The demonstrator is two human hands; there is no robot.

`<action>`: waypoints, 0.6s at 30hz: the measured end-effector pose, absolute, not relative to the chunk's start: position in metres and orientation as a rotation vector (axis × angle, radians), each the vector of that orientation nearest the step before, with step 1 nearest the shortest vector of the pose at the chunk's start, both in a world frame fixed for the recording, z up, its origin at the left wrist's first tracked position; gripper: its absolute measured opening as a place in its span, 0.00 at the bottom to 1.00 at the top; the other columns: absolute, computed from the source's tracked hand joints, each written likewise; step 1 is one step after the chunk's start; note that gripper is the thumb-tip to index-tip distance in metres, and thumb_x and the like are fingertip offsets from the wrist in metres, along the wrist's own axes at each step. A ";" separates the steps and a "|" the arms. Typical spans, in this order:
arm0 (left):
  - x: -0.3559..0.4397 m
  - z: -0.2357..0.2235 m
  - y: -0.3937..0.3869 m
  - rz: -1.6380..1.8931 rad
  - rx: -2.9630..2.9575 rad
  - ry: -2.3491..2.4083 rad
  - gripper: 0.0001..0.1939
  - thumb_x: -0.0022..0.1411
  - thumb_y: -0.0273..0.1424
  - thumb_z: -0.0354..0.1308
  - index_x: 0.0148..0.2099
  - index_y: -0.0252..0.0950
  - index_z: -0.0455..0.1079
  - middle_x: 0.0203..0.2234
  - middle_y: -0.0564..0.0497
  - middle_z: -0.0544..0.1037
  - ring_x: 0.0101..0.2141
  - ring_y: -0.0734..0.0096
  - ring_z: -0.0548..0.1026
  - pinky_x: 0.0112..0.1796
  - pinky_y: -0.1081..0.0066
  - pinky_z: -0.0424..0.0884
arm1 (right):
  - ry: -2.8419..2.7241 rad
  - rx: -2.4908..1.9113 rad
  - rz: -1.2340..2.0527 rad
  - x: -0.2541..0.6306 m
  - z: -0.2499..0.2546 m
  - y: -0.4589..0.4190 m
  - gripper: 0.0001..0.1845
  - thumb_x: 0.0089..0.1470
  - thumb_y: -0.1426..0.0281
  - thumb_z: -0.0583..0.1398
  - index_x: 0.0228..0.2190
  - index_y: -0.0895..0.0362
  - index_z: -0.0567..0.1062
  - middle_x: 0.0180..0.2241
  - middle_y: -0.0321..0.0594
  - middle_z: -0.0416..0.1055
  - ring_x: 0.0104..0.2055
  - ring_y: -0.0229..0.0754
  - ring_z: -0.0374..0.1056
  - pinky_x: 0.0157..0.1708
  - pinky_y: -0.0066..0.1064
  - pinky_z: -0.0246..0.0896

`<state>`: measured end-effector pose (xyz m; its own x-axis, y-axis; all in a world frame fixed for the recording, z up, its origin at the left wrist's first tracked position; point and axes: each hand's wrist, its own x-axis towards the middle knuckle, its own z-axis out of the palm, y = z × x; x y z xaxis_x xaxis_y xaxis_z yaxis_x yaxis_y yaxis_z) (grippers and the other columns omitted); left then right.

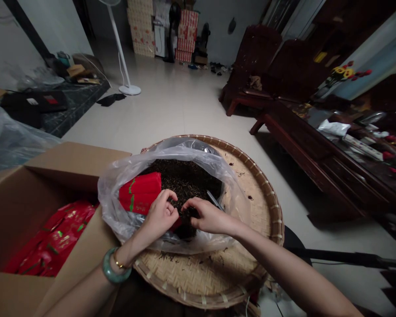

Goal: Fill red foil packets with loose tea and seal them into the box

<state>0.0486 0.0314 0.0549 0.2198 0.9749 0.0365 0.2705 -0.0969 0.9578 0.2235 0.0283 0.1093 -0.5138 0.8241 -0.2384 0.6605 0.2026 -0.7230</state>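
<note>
A clear plastic bag (pixel 119 193) full of dark loose tea leaves (pixel 188 178) lies open on a round woven bamboo tray (pixel 260 193). A stack of red packets (pixel 140 193) rests in the bag's left side. My left hand (pixel 160 215) is curled, fingers pinched over the leaves beside the red packets; a green bangle sits on that wrist. My right hand (pixel 207 215) is closed too, fingertips meeting the left hand's over a red packet partly hidden beneath them. A thin metal tool (pixel 214 200) sticks out of the leaves just behind my right hand.
An open cardboard box (pixel 53 176) at my left holds several red packets (pixel 49 242). A dark wooden table (pixel 333 154) and chairs stand at the right. A white fan stand (pixel 127 83) and stacked cartons are at the far end of the tiled floor.
</note>
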 end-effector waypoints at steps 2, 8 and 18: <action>0.049 0.054 0.030 0.948 1.580 1.199 0.12 0.46 0.22 0.51 0.36 0.37 0.59 0.26 0.59 0.63 0.19 0.83 0.65 0.19 0.81 0.60 | -2.369 -1.405 1.148 0.222 0.110 0.030 0.20 0.40 0.83 0.56 0.38 0.59 0.73 0.37 0.41 0.71 0.41 0.42 0.66 0.42 0.32 0.60; 0.054 0.052 0.023 0.914 1.673 1.137 0.12 0.49 0.21 0.51 0.38 0.37 0.61 0.30 0.57 0.63 0.21 0.83 0.66 0.21 0.81 0.62 | -2.345 -1.449 1.083 0.218 0.105 0.032 0.18 0.42 0.82 0.55 0.37 0.60 0.72 0.34 0.41 0.73 0.36 0.42 0.68 0.36 0.29 0.60; 0.053 0.047 0.023 0.948 1.666 1.203 0.13 0.50 0.21 0.49 0.39 0.38 0.59 0.33 0.55 0.62 0.21 0.83 0.66 0.20 0.79 0.62 | -1.815 -1.361 1.539 0.224 0.107 0.028 0.16 0.43 0.82 0.55 0.37 0.58 0.65 0.40 0.39 0.69 0.39 0.37 0.67 0.36 0.27 0.61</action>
